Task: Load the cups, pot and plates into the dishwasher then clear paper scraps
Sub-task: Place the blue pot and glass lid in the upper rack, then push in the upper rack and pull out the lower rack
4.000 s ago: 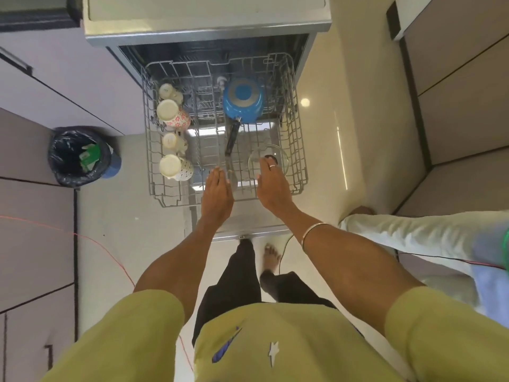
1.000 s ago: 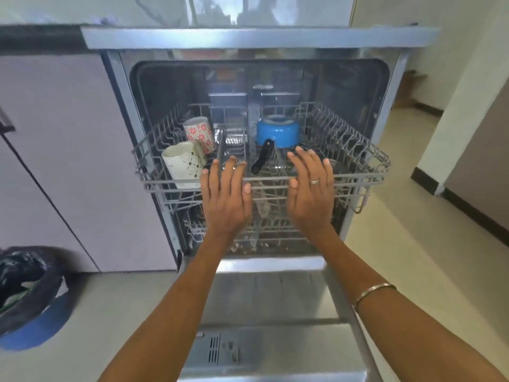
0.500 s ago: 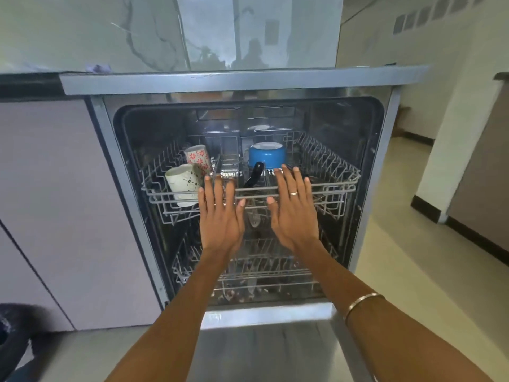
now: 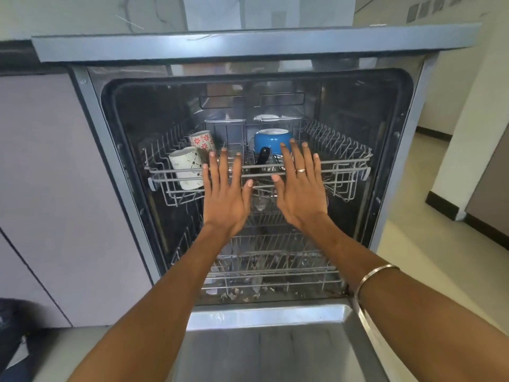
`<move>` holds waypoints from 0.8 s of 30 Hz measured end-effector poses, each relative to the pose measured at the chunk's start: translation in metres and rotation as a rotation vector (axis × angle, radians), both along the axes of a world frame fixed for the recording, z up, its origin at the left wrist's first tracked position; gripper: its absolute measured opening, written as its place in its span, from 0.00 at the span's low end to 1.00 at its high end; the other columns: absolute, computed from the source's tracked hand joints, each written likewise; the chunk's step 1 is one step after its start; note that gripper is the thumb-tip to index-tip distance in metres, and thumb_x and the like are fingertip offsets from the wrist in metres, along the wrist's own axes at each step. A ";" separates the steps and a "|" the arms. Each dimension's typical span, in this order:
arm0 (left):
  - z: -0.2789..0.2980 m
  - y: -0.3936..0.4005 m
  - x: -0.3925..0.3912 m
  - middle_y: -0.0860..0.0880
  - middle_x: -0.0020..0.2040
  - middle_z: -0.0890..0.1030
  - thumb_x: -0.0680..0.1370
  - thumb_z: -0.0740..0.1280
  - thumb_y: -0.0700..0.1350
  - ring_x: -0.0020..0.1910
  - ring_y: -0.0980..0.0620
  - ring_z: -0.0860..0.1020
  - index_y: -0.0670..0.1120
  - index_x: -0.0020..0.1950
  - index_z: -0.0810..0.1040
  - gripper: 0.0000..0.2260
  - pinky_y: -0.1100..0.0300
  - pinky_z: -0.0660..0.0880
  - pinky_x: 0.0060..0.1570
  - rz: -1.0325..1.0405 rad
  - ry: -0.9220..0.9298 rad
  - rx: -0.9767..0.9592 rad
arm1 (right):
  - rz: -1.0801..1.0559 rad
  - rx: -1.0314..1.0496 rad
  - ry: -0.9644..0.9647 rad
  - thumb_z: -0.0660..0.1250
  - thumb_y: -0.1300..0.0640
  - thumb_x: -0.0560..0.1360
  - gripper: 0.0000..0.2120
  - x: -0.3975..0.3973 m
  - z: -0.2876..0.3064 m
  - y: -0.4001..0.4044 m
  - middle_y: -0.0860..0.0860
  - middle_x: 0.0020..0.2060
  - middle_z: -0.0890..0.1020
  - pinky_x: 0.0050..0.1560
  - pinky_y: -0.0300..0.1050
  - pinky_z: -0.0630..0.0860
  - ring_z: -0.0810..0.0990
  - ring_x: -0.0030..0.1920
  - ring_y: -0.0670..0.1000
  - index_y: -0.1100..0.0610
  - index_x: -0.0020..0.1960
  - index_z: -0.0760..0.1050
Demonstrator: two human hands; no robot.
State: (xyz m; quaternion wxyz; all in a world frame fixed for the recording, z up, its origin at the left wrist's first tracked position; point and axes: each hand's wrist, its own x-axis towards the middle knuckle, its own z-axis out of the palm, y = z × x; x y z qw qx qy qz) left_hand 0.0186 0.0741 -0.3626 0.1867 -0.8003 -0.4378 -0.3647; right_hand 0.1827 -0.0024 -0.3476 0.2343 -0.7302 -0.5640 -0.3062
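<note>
The dishwasher (image 4: 91,128) stands open with its door (image 4: 275,351) folded down. Its upper rack (image 4: 347,164) sits inside the tub. In that rack, on the left, are a white patterned cup (image 4: 185,167) and a cup with red flowers (image 4: 203,141). An upturned blue pot (image 4: 271,139) with a black handle is in the middle. My left hand (image 4: 224,191) and my right hand (image 4: 300,186) lie flat, fingers spread, against the rack's front rail. Neither hand holds anything. The lower rack (image 4: 275,260) shows below my wrists.
Pale cabinet fronts (image 4: 46,188) flank the dishwasher on the left. A dark bin (image 4: 11,332) shows at the bottom left corner. A marble countertop edge (image 4: 248,42) runs above. Tiled floor (image 4: 429,271) extends to the right.
The upper rack has slid back into the tub under both flat palms. My view has come lower and closer to the dishwasher opening.
</note>
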 end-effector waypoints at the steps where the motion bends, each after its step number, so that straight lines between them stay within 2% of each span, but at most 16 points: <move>1: 0.000 -0.001 -0.001 0.40 0.80 0.41 0.85 0.43 0.57 0.79 0.41 0.38 0.45 0.80 0.43 0.28 0.42 0.40 0.77 -0.005 0.004 -0.003 | 0.000 -0.003 0.003 0.40 0.43 0.84 0.30 0.000 0.000 -0.001 0.54 0.80 0.42 0.79 0.57 0.43 0.40 0.80 0.56 0.56 0.81 0.40; 6: 0.002 -0.008 0.000 0.41 0.80 0.38 0.84 0.43 0.57 0.78 0.42 0.35 0.46 0.80 0.40 0.28 0.42 0.39 0.77 -0.007 -0.010 -0.029 | -0.021 -0.044 -0.010 0.39 0.43 0.83 0.31 -0.002 0.001 -0.008 0.55 0.80 0.41 0.79 0.58 0.43 0.39 0.79 0.57 0.57 0.80 0.37; 12: 0.007 -0.015 0.002 0.43 0.78 0.32 0.84 0.40 0.58 0.75 0.44 0.29 0.48 0.79 0.33 0.29 0.44 0.32 0.75 0.031 0.032 -0.122 | -0.022 -0.135 0.032 0.38 0.43 0.83 0.31 -0.006 0.010 -0.017 0.55 0.79 0.39 0.78 0.56 0.38 0.36 0.79 0.56 0.57 0.79 0.33; 17: 0.014 -0.025 -0.007 0.43 0.76 0.27 0.84 0.44 0.59 0.74 0.44 0.26 0.50 0.76 0.27 0.31 0.41 0.32 0.74 0.032 0.079 -0.223 | 0.047 -0.218 0.113 0.39 0.42 0.83 0.31 -0.009 0.025 -0.026 0.55 0.80 0.42 0.78 0.56 0.37 0.36 0.79 0.55 0.58 0.80 0.36; 19: 0.003 -0.040 -0.011 0.45 0.77 0.27 0.84 0.46 0.57 0.75 0.44 0.28 0.51 0.77 0.28 0.31 0.41 0.31 0.73 -0.043 -0.017 -0.246 | 0.116 -0.172 0.143 0.41 0.45 0.84 0.30 -0.012 0.023 -0.036 0.55 0.80 0.46 0.79 0.56 0.40 0.39 0.79 0.55 0.59 0.80 0.41; 22: -0.036 -0.073 -0.015 0.49 0.77 0.28 0.85 0.47 0.55 0.76 0.47 0.29 0.50 0.77 0.28 0.31 0.44 0.29 0.71 -0.169 -0.120 -0.354 | 0.272 0.044 0.266 0.48 0.51 0.85 0.26 -0.020 0.000 -0.058 0.54 0.80 0.53 0.79 0.55 0.49 0.46 0.80 0.54 0.60 0.80 0.49; 24: -0.068 -0.085 -0.020 0.49 0.78 0.30 0.85 0.48 0.53 0.77 0.47 0.31 0.49 0.78 0.30 0.30 0.43 0.32 0.74 -0.213 -0.122 -0.423 | 0.320 0.130 0.333 0.50 0.55 0.84 0.25 -0.028 -0.023 -0.072 0.54 0.79 0.57 0.79 0.53 0.53 0.52 0.79 0.52 0.59 0.80 0.54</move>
